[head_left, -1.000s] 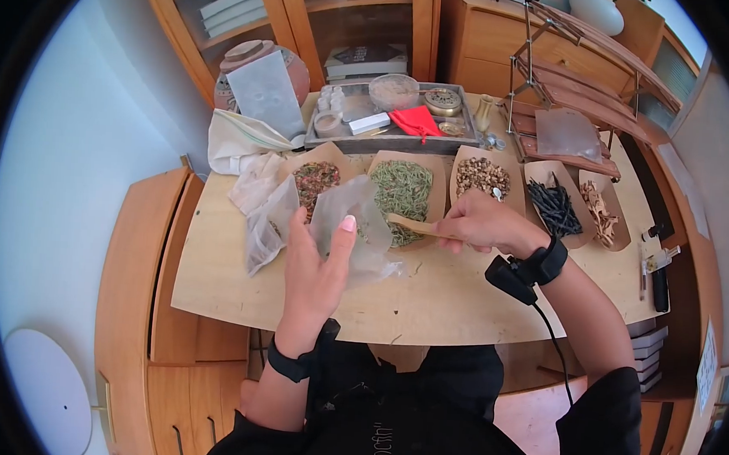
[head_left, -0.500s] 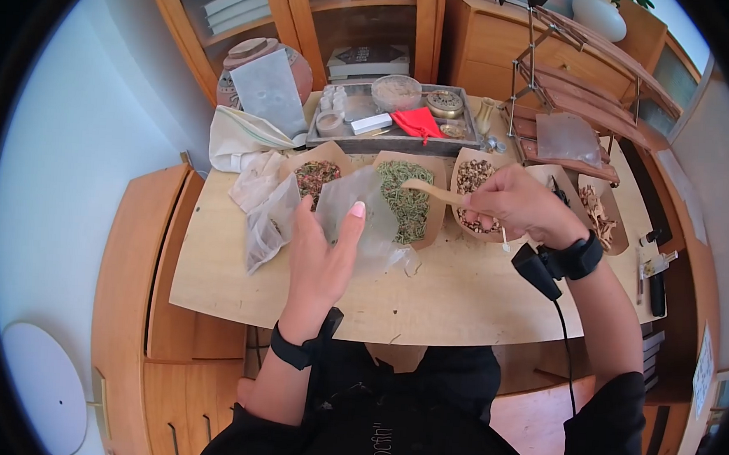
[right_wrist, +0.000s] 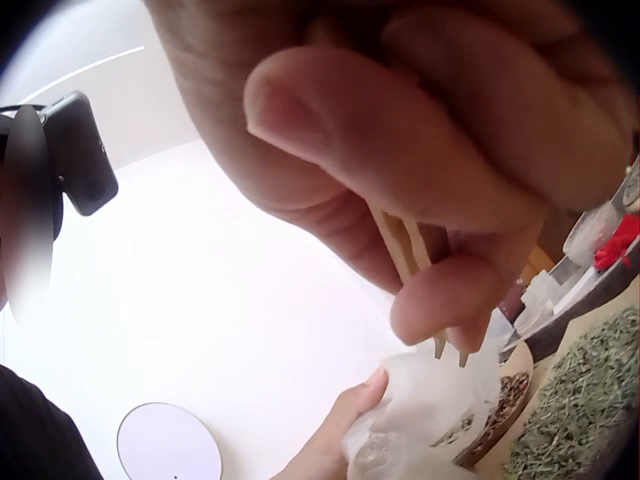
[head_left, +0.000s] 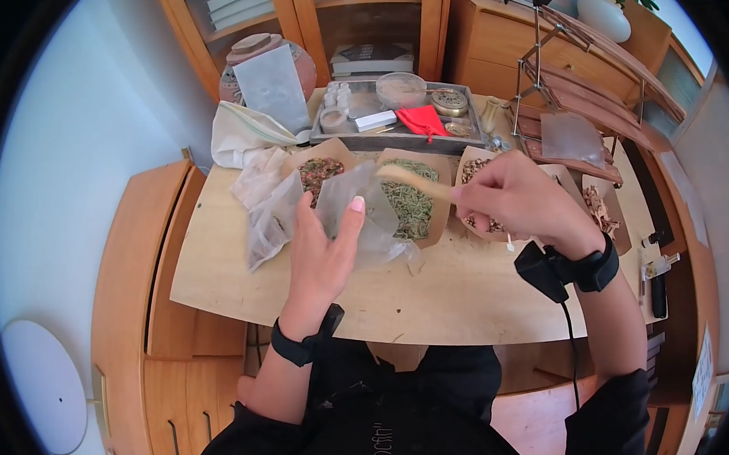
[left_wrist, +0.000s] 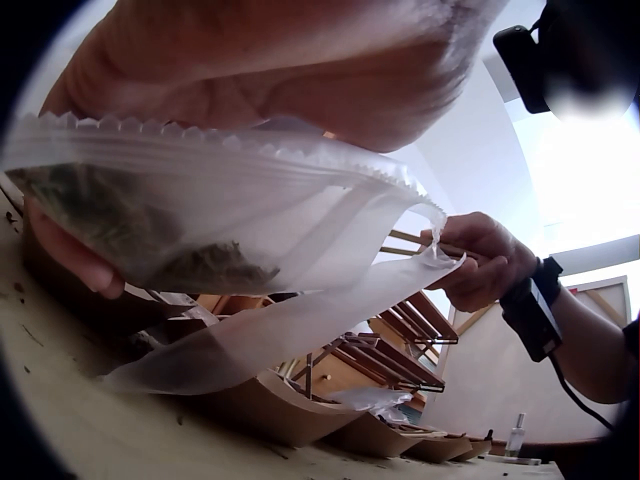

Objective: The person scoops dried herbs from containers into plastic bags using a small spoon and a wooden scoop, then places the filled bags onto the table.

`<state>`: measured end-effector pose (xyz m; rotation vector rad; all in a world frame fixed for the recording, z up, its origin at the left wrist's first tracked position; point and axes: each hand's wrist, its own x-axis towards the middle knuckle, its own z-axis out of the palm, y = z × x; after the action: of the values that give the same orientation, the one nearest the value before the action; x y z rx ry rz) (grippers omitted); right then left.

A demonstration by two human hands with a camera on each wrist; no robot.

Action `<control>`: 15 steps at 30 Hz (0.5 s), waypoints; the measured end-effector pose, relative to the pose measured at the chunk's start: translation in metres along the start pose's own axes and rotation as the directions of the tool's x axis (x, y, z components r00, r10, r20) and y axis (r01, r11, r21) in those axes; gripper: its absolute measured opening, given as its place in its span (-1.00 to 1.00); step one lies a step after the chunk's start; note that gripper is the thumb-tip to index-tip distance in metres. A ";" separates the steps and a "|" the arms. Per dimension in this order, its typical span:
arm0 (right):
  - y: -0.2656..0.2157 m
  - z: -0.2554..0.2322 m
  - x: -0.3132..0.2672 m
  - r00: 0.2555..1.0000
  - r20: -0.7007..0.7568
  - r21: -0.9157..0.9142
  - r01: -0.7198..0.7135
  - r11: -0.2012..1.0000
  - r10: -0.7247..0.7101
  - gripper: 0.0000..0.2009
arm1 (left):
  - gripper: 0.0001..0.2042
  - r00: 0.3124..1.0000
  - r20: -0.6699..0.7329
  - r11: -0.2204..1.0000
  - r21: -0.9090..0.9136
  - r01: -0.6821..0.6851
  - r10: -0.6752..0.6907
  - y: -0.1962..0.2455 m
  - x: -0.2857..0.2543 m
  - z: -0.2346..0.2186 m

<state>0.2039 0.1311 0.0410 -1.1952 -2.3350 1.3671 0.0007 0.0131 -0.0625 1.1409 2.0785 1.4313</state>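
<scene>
My left hand [head_left: 322,254] grips a translucent bag [head_left: 363,219] between thumb and fingers; dried herbs lie inside it in the left wrist view [left_wrist: 215,265]. My right hand [head_left: 535,205] pinches wooden tweezers [head_left: 420,183], whose tips are above the upper part of the bag. In the right wrist view the two prongs [right_wrist: 405,245] point down toward the bag [right_wrist: 425,400]. Whether the tips hold anything, I cannot tell. A paper tray of green herbs [head_left: 413,201] stands behind and right of the bag, and a tray of reddish dried material [head_left: 320,172] stands behind it.
Under my right hand is a tray of brown pieces [head_left: 475,169]; farther right stands another tray of pale pieces [head_left: 598,208]. Behind are a grey tray [head_left: 361,139] with a red pouch [head_left: 422,121] and a wooden rack [head_left: 573,94]. Another clear bag [head_left: 269,229] lies left.
My right hand has risen and moved right from beside the green herbs, and the tweezer tips have swung left over the bag. My left hand has stayed nearly in place, holding the bag.
</scene>
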 end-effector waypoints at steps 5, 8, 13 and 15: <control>0.039 0.005 0.012 0.985 -0.057 -0.145 -0.171 0.975 0.164 -0.70 | -0.13 1.000 0.003 0.999 -0.046 0.001 -0.001 -0.008 -0.002 -0.005; 0.051 0.013 0.019 0.981 -0.049 -0.214 -0.192 0.958 0.186 -0.66 | -0.12 1.000 0.003 1.000 -0.011 0.011 -0.011 -0.006 -0.006 -0.005; 0.056 0.025 0.037 0.983 0.036 -0.054 -0.179 0.982 0.181 -0.65 | -0.11 1.000 -0.005 1.000 0.017 0.012 -0.012 -0.010 -0.007 -0.004; 0.056 0.028 0.042 0.981 0.078 0.003 -0.177 0.984 0.177 -0.65 | -0.11 1.000 0.000 1.000 -0.010 0.007 -0.007 -0.011 -0.007 -0.004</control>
<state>0.1929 0.1570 -0.0286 -1.4006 -2.3175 1.5050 -0.0024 0.0033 -0.0721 1.1292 2.0713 1.4371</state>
